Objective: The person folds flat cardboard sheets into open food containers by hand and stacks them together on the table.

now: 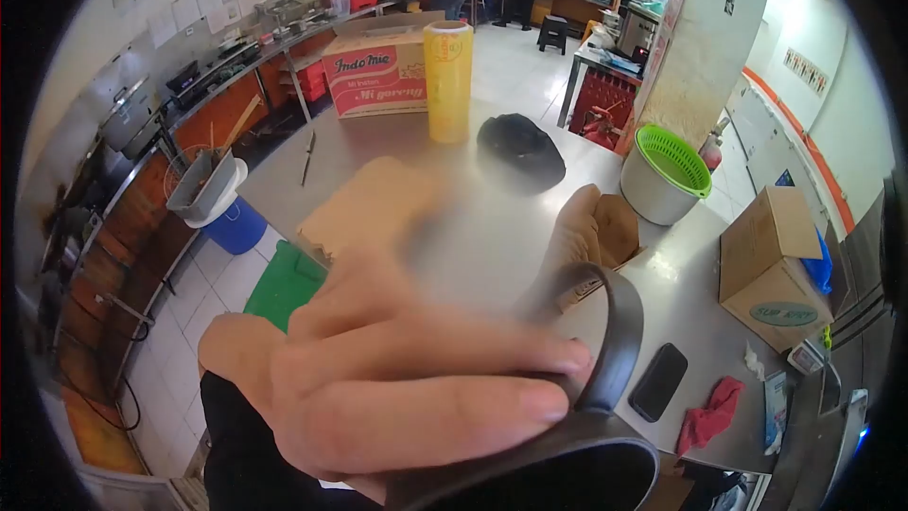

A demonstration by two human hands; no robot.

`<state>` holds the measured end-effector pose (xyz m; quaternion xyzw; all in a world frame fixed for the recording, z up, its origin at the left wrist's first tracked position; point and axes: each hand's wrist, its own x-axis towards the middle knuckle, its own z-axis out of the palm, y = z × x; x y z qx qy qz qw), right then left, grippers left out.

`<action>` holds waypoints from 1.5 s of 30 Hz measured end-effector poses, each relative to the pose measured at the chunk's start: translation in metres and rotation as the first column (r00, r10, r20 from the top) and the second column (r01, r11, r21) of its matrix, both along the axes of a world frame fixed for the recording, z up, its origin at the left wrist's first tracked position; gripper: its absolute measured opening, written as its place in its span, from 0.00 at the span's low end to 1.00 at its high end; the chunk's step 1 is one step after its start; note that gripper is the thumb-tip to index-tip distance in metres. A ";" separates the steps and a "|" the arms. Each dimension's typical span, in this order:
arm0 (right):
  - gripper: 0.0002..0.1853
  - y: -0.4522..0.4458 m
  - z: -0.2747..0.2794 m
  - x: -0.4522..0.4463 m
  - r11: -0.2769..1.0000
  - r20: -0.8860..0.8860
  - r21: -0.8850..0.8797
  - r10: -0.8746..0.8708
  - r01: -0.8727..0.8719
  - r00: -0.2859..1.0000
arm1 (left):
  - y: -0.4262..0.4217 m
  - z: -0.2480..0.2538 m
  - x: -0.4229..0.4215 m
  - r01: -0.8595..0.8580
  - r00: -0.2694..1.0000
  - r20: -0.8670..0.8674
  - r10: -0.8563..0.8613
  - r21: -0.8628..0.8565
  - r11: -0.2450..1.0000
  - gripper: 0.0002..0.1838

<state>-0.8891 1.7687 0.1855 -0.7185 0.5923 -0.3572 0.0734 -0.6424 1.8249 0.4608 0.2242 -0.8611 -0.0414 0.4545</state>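
- Head view: with the left hand, we are pressing the fingers together against a dark loop, near foreground; whether they are pinching, we cannot tell.
- Ideally, we are steadying the loop lightly, without twisting.

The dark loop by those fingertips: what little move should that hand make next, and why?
Perhaps the left hand should curl its fingers gently around the dark loop. Its fingertips lie beside the loop's base without visibly wrapping it, so a fuller grip would probably steady it.
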 end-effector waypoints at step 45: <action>0.09 -0.006 0.002 -0.007 0.998 0.108 0.038 0.037 -0.041 0.994 | -0.001 -0.076 -0.004 -0.304 0.945 -0.047 0.324 0.241 0.922 0.15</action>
